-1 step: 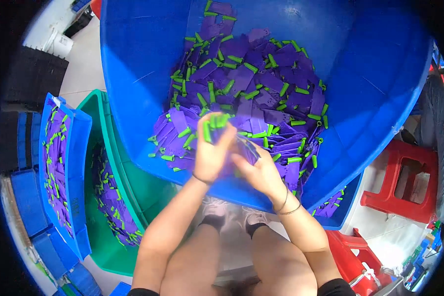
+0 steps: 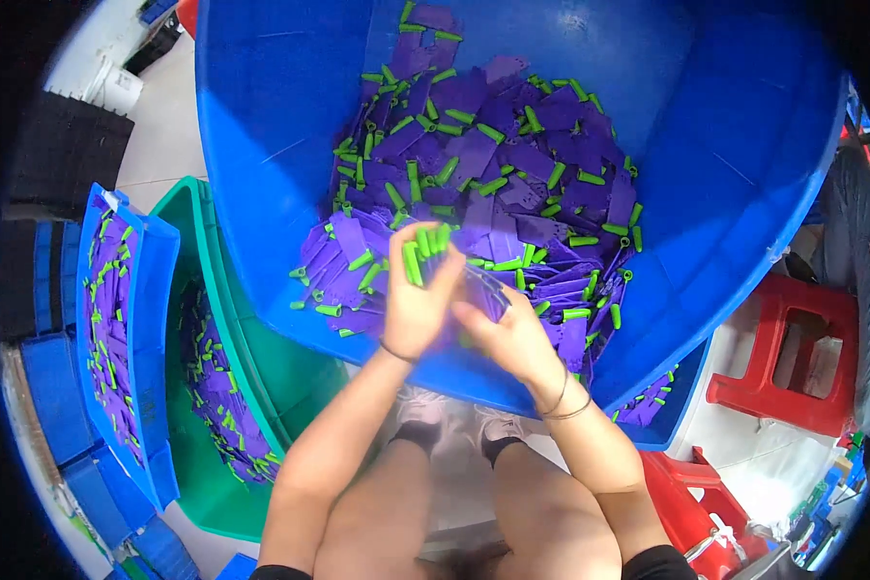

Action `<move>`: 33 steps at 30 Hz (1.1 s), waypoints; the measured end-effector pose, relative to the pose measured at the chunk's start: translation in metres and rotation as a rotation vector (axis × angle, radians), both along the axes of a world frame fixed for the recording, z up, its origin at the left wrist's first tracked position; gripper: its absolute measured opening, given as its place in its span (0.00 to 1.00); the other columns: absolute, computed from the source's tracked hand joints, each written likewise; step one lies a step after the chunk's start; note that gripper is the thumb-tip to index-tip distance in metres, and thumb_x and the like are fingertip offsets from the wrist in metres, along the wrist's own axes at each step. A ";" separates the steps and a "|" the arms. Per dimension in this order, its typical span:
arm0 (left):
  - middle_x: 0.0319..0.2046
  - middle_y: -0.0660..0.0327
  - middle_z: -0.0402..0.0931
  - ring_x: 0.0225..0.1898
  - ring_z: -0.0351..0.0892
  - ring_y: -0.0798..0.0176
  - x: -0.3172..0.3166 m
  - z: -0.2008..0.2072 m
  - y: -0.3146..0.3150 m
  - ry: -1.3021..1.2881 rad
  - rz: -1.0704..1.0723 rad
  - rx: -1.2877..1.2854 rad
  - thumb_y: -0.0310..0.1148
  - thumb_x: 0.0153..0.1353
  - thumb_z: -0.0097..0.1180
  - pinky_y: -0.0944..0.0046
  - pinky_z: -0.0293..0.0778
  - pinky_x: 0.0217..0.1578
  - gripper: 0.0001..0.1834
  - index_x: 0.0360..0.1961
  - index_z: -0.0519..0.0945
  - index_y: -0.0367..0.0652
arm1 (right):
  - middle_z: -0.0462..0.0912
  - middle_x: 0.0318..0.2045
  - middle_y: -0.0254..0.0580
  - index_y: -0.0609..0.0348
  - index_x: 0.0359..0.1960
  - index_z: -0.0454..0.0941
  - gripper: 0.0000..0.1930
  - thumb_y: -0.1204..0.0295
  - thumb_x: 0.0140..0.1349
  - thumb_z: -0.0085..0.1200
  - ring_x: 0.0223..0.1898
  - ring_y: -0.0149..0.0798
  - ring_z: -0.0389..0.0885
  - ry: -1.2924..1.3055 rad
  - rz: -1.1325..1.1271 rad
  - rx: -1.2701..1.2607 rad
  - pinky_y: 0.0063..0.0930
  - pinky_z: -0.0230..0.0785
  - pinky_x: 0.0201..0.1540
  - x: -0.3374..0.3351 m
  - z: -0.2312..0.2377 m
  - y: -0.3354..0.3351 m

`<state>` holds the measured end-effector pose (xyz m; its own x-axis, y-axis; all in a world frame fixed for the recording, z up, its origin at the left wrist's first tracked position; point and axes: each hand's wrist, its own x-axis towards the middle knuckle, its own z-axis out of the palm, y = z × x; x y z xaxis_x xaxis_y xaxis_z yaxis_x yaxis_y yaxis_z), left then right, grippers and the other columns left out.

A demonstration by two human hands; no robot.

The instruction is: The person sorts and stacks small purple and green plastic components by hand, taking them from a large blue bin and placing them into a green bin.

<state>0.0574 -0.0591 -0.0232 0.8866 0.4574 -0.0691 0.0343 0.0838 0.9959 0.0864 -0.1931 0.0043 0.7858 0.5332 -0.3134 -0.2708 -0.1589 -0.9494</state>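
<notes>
Very little has moved: the left hand and the pieces in it have edged slightly to the right. These purple pieces with green tube-like ends are bunched between the two hands, above the near part of a large blue bin. Below and beyond them in the bin lies a broad heap of matching pieces, loose and overlapping at all angles. Left of the bin, a green bin contains more of them, and a narrower blue crate just beside it is filled with the same. Another blue container, partly hidden under the big bin's right side, also has some.

Fingers of the left hand curl closed around the bunch, green ends poking up beside the thumb. Partly closed, the right hand has its thumb over the blurred edges of flat purple pieces; its fingertips are hidden. Both forearms reach up from the lower edge and converge, wrists apart.
</notes>
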 end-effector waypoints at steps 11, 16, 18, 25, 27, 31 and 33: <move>0.41 0.58 0.74 0.39 0.75 0.62 0.005 -0.003 0.020 0.086 -0.164 0.394 0.32 0.55 0.61 0.63 0.73 0.41 0.26 0.53 0.65 0.42 | 0.80 0.30 0.53 0.56 0.42 0.71 0.19 0.72 0.46 0.60 0.34 0.57 0.78 -0.764 -0.075 -1.023 0.46 0.71 0.34 0.053 -0.006 -0.041; 0.43 0.60 0.72 0.38 0.75 0.69 0.004 -0.011 0.024 0.196 -0.133 -0.418 0.27 0.57 0.58 0.66 0.73 0.42 0.25 0.55 0.64 0.41 | 0.79 0.25 0.50 0.59 0.37 0.72 0.17 0.78 0.42 0.60 0.30 0.54 0.78 -0.846 -0.150 -0.993 0.44 0.69 0.31 0.053 -0.004 -0.039; 0.43 0.60 0.73 0.37 0.75 0.68 0.002 -0.010 0.022 0.234 -0.132 -0.468 0.25 0.55 0.60 0.67 0.73 0.43 0.25 0.53 0.65 0.40 | 0.78 0.22 0.43 0.59 0.31 0.70 0.09 0.75 0.52 0.58 0.26 0.41 0.78 -0.838 -0.458 -0.496 0.34 0.68 0.27 0.043 0.002 -0.028; 0.46 0.56 0.72 0.46 0.75 0.63 0.000 0.002 -0.003 -0.151 -0.010 -0.529 0.20 0.57 0.56 0.65 0.71 0.48 0.25 0.54 0.60 0.42 | 0.71 0.18 0.30 0.55 0.26 0.71 0.11 0.64 0.65 0.47 0.19 0.25 0.65 0.317 -0.281 0.159 0.21 0.57 0.23 0.006 -0.014 0.006; 0.45 0.56 0.72 0.45 0.75 0.63 0.003 0.005 0.000 -0.159 0.002 -0.562 0.20 0.56 0.56 0.65 0.71 0.47 0.25 0.53 0.60 0.43 | 0.74 0.22 0.28 0.57 0.34 0.75 0.08 0.65 0.63 0.52 0.23 0.23 0.67 0.267 -0.129 -0.057 0.20 0.60 0.26 0.002 -0.012 0.005; 0.41 0.58 0.72 0.41 0.75 0.64 0.004 0.002 -0.002 -0.167 -0.046 -0.213 0.21 0.53 0.60 0.65 0.71 0.46 0.28 0.53 0.61 0.45 | 0.81 0.37 0.39 0.65 0.48 0.72 0.16 0.72 0.58 0.56 0.39 0.28 0.76 -0.050 -0.065 0.027 0.24 0.69 0.44 0.001 -0.009 0.007; 0.42 0.57 0.73 0.41 0.75 0.59 0.001 -0.009 0.007 -0.098 -0.071 0.131 0.28 0.50 0.65 0.60 0.72 0.44 0.31 0.53 0.62 0.44 | 0.81 0.36 0.37 0.63 0.45 0.73 0.15 0.71 0.57 0.57 0.39 0.27 0.76 0.017 -0.036 0.045 0.24 0.69 0.42 0.005 0.007 0.004</move>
<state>0.0583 -0.0526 -0.0319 0.9166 0.3927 0.0755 -0.0622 -0.0465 0.9970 0.0914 -0.1886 0.0114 0.7993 0.5187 -0.3033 -0.2917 -0.1063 -0.9506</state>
